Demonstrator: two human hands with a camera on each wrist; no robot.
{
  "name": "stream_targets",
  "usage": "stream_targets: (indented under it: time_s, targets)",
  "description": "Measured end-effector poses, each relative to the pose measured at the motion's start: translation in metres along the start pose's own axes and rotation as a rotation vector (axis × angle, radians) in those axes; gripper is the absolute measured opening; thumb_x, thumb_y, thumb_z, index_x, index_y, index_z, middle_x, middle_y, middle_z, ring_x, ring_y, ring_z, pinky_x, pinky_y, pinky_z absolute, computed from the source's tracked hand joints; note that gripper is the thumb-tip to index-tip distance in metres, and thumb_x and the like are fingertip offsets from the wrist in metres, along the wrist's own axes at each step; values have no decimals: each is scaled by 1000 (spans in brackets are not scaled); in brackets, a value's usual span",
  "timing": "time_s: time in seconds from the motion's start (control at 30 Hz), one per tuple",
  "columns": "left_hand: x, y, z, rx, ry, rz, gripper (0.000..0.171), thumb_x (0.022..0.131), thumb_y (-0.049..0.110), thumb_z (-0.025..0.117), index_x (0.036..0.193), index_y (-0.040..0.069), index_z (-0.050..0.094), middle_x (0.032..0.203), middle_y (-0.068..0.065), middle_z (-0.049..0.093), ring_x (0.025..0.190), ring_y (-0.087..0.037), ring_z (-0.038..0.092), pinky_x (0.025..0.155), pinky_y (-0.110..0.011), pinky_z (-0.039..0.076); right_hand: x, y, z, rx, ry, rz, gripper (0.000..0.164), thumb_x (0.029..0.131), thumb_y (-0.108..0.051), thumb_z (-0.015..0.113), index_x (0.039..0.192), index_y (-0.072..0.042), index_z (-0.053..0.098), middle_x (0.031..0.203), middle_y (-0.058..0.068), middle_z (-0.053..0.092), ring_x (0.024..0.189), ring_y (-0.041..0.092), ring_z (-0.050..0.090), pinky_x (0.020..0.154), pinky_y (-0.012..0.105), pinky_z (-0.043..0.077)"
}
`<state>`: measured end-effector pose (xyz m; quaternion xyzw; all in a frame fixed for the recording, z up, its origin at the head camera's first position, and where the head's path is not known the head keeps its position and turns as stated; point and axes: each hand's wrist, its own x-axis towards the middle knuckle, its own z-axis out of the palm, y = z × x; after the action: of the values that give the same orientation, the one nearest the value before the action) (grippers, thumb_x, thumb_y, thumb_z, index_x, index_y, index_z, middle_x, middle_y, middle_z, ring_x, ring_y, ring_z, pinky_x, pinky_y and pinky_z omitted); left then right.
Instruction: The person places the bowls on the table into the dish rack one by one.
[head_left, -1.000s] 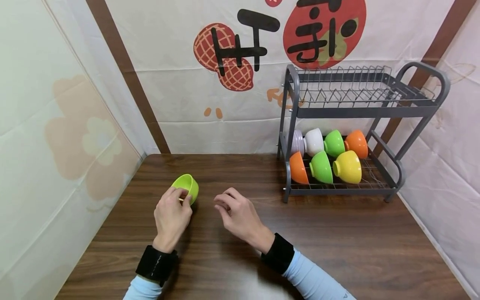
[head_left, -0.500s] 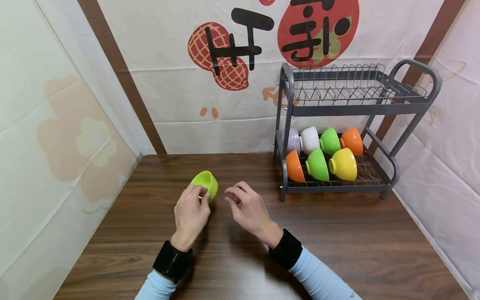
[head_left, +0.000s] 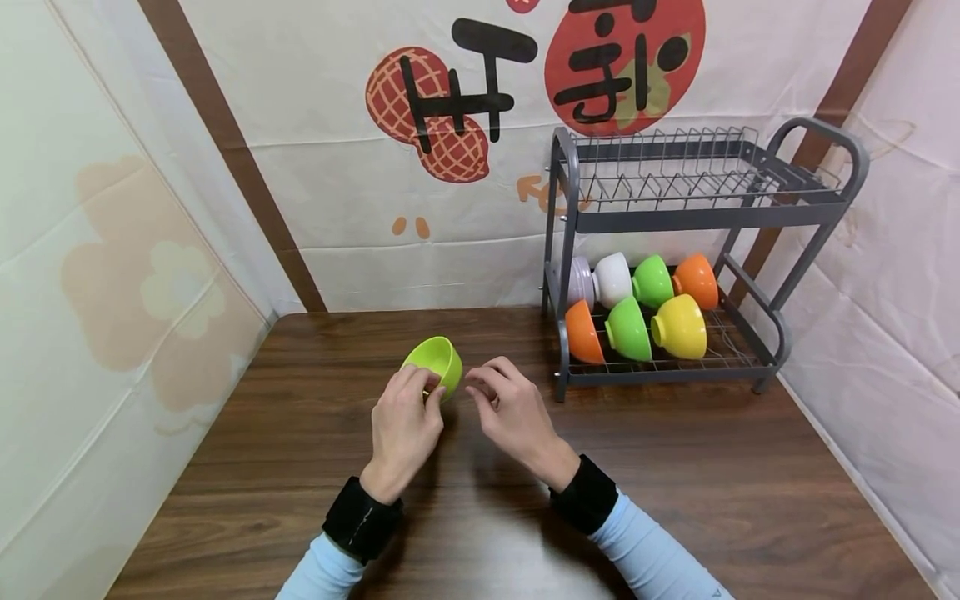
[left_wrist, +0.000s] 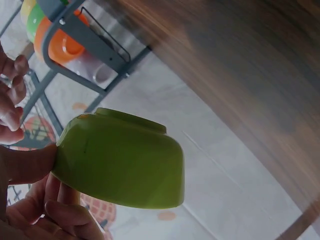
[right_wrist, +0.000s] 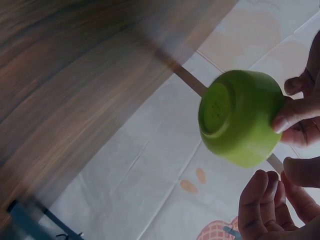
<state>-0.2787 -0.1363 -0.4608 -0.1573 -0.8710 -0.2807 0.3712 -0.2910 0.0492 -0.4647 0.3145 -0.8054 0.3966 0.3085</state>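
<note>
A lime-green bowl is held up over the table, tilted on its side. My left hand pinches its rim, with the thumb on the outer wall and the other fingers inside. In the right wrist view, the bowl's round foot faces the camera. Just right of the bowl hovers my right hand, its fingers loosely bent and nothing between them. The right wrist view puts those fingertips a little way from the bowl's rim.
On the right stands a two-tier grey dish rack. Its lower tier carries several bowls, among them an orange one, a green one and a yellow one. A printed cloth hangs behind the brown wooden table.
My left hand has carried the green bowl to the right, closer to the right hand. The right hand has shifted slightly to the right, and the head view has turned a little.
</note>
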Motion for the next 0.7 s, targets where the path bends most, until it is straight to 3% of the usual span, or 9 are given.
stream_targets:
  time_s: [0.33, 0.7]
  targets:
    - [7, 16, 12, -30, -65, 68, 16, 84, -2, 83, 91, 5, 71, 88, -4, 63, 82, -26, 63, 63, -43, 56, -5, 12, -16, -30, 9, 26, 14, 97, -3, 75, 110, -5, 75, 103, 1, 61, 79, 7, 58, 68, 21, 51]
    - [13, 29, 25, -45, -114, 186, 18, 85, -4, 84, 92, 6, 70, 89, -4, 61, 86, -25, 63, 68, -38, 57, -4, 20, -29, -91, 49, -20, 23, 93, 2, 76, 116, -3, 73, 112, 7, 62, 77, 10, 62, 66, 23, 54]
